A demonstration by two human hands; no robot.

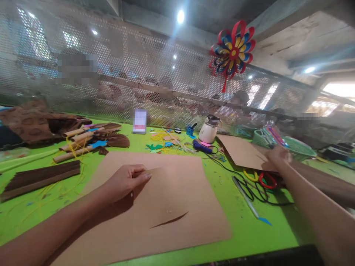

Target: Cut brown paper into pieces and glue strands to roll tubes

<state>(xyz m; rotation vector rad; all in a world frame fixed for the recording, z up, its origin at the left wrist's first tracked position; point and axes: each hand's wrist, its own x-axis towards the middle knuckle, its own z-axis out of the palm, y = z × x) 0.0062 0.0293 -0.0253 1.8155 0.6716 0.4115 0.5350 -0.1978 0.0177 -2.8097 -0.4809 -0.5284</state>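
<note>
My left hand (129, 181) pinches a small piece of brown paper (163, 195) between thumb and fingers. The piece has a curved lower edge and lies over a large brown paper sheet (191, 221) on the green table. Off to the right, my right hand (279, 155) is closed at the edge of another brown paper sheet (241, 151); its fingertips are partly hidden. Under that sheet, red and yellow scissor-like handles (267, 181) stick out beside a black cord. Nearer me lies a pale pen-like stick (246, 199) with a blue tip.
Rolled brown paper tubes (74, 151) and a pleated brown strip (41, 179) lie left. Behind are a phone (139, 122), colored scraps (155, 147), a blue glue gun (203, 146) and a white flask (209, 129). A green basket (301, 147) stands right; a paper flower (233, 53) hangs above.
</note>
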